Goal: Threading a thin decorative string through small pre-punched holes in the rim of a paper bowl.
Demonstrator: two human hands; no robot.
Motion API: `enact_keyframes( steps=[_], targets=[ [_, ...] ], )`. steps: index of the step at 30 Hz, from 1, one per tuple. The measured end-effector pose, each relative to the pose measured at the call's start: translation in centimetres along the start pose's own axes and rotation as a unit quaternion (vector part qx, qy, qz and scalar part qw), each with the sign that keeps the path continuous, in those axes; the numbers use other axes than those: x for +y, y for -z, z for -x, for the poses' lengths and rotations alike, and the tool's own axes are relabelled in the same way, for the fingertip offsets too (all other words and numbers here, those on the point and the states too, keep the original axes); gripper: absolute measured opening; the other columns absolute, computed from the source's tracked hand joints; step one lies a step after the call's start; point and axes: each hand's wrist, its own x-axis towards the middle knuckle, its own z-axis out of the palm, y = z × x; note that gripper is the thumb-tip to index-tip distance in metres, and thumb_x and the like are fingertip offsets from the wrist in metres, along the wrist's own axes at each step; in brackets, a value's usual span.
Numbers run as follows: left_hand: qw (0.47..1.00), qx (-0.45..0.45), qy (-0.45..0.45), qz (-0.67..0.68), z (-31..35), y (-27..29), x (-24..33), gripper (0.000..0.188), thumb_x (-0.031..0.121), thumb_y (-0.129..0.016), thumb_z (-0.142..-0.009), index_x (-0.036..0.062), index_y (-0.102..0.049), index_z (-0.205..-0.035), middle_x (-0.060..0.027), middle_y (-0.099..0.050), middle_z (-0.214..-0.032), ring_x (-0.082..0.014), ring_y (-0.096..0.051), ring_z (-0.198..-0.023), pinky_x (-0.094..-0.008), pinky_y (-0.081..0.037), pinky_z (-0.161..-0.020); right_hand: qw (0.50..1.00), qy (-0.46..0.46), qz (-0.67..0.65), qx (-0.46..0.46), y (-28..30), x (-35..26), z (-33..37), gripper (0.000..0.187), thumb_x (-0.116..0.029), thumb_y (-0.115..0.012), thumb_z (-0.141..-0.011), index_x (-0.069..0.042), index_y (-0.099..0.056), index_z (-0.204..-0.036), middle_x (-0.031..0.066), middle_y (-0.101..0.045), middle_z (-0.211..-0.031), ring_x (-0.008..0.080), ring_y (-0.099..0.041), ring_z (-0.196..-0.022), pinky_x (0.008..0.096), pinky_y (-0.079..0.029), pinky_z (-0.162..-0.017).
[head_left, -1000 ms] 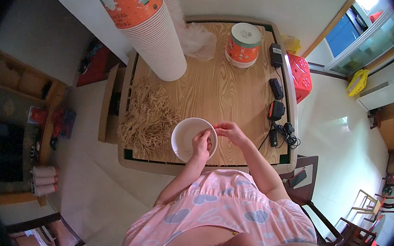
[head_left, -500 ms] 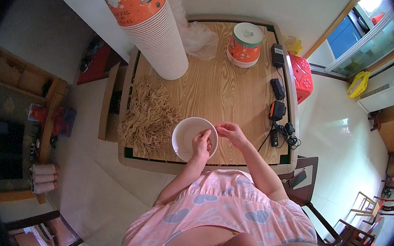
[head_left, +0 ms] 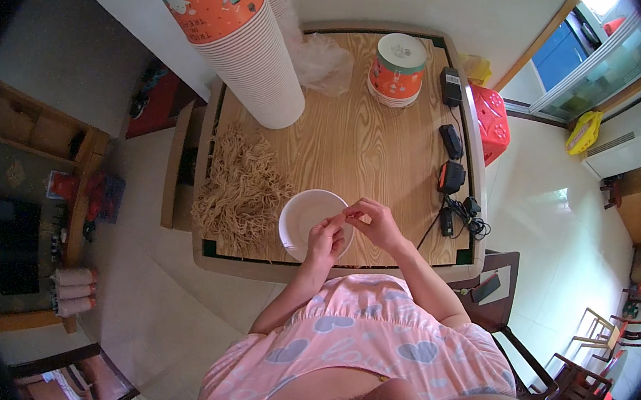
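A white paper bucket (head_left: 298, 212) stands with its mouth up near the table's front edge. Over the right part of its rim my left hand (head_left: 325, 240) is closed, fingers curled, its fingertips pointing up and right. My right hand (head_left: 374, 222) pinches just right of the rim, its fingertips meeting those of the left. Whatever lies between the fingertips is too small to make out. Left of the bucket, a loose heap of tan cords (head_left: 240, 192) spreads along the table's left side.
A tall, leaning stack of orange-and-white paper buckets (head_left: 253, 62) rises at the back left, beside crumpled clear plastic (head_left: 326, 65). A short upside-down stack (head_left: 398, 72) stands at the back. Black adapters (head_left: 451, 178) and cables (head_left: 473, 222) line the right edge. A red stool (head_left: 489, 120) stands beyond.
My left hand has come up slightly from inside the bucket toward its rim. The right fingers have moved slightly left over the rim, and both hands' fingertips now meet.
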Motion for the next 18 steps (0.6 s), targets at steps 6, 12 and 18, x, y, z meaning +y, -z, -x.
enact_keyframes(
  steps=[6, 12, 18],
  targets=[
    [0.996, -0.001, -0.026, -0.091, 0.1, 1.0, 0.3, 0.010, 0.018, -0.068, -0.081, 0.0088, -0.064, -0.081, 0.0091, -0.041, -0.055, -0.0001, -0.030, -0.043, -0.0179, -0.020, -0.036, 1.000, 0.005, 0.004, -0.009, 0.1, 0.6, 0.2, 0.014, -0.004, -0.065, -0.079, -0.002, -0.063, -0.093, 0.0093, -0.062, -0.083, 0.0198, -0.061, -0.075, 0.0291, -0.048, -0.065],
    [0.959, 0.002, -0.201, -0.200, 0.3, 0.5, -0.1, 0.010, 0.015, -0.068, -0.081, 0.0068, -0.068, -0.087, 0.0079, -0.052, -0.059, 0.0006, -0.032, -0.041, -0.0180, -0.020, -0.037, 0.998, 0.000, 0.051, -0.029, -0.5, 1.2, 0.5, 0.009, -0.009, -0.056, -0.086, -0.001, -0.056, -0.088, 0.0140, -0.058, -0.078, 0.0296, -0.059, -0.072, 0.0351, -0.046, -0.061],
    [0.924, -0.027, -0.271, -0.269, -1.0, 1.2, -0.9, 0.013, 0.013, -0.065, -0.082, 0.0023, -0.068, -0.089, 0.0007, -0.064, -0.075, -0.0050, -0.054, -0.061, -0.0191, -0.042, -0.056, 0.989, -0.013, 0.143, -0.030, -0.9, 1.7, 0.7, 0.019, -0.017, -0.052, -0.089, 0.000, -0.051, -0.081, 0.0191, -0.053, -0.069, 0.0370, -0.055, -0.067, 0.0406, -0.043, -0.058]
  ],
)
